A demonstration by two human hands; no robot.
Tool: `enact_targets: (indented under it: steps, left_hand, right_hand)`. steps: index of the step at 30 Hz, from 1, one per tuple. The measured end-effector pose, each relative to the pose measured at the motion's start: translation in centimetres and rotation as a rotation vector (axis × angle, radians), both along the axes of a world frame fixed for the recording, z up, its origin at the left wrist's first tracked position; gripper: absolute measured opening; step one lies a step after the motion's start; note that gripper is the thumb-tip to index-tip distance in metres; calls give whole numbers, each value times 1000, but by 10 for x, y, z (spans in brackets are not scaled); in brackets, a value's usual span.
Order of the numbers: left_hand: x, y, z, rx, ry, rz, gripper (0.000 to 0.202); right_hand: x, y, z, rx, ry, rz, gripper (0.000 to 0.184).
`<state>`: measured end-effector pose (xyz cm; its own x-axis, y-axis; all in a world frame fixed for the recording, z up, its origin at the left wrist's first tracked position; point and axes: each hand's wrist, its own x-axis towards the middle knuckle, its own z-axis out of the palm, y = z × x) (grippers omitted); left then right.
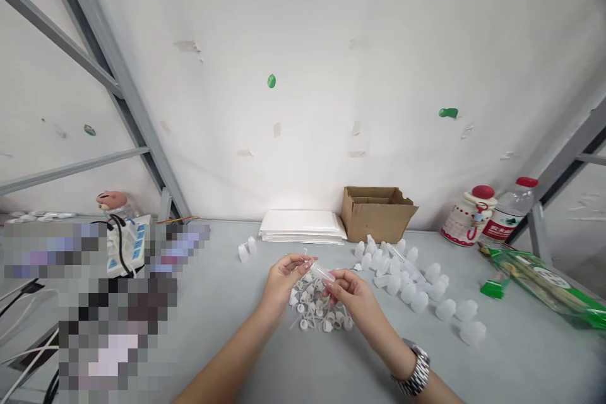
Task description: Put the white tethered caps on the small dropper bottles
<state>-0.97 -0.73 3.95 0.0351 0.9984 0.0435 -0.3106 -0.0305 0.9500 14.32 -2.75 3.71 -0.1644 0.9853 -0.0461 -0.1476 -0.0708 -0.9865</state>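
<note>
Left hand (284,284) and right hand (353,297) pinch one translucent plastic bottle (322,273) (fingers nearly closed) above one heap of white dropper tips (317,306).

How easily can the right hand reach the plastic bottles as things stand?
Probably easily: the right hand sits just beside the plastic bottles, with nothing between them, though it is holding a clear tube.

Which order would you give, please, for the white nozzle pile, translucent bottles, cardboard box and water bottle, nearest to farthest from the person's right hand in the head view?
From the right hand:
1. Pile of white nozzles, directly below-left.
2. Translucent bottles, to its right.
3. Cardboard box, ahead by the wall.
4. Water bottle, far right.
</note>
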Motion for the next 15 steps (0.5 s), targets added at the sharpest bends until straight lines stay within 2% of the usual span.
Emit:
enact_targets:
  steps: [2,6,12,15]
  left_hand:
    - [-2,0,1,-5,17,-31,21]
    - [-5,1,2,-17,52,-85,22]
    - [-5,2,1,-7,57,-77,19]
    - [-5,2,0,6,54,-98,18]
  right_hand:
    - [0,-1,1,-18,-17,44,42]
    - [0,-3,0,-111,-31,153,55]
    - [-1,2,-16,92,-94,-28,44]
    - [0,2,-16,89,-97,0,39]
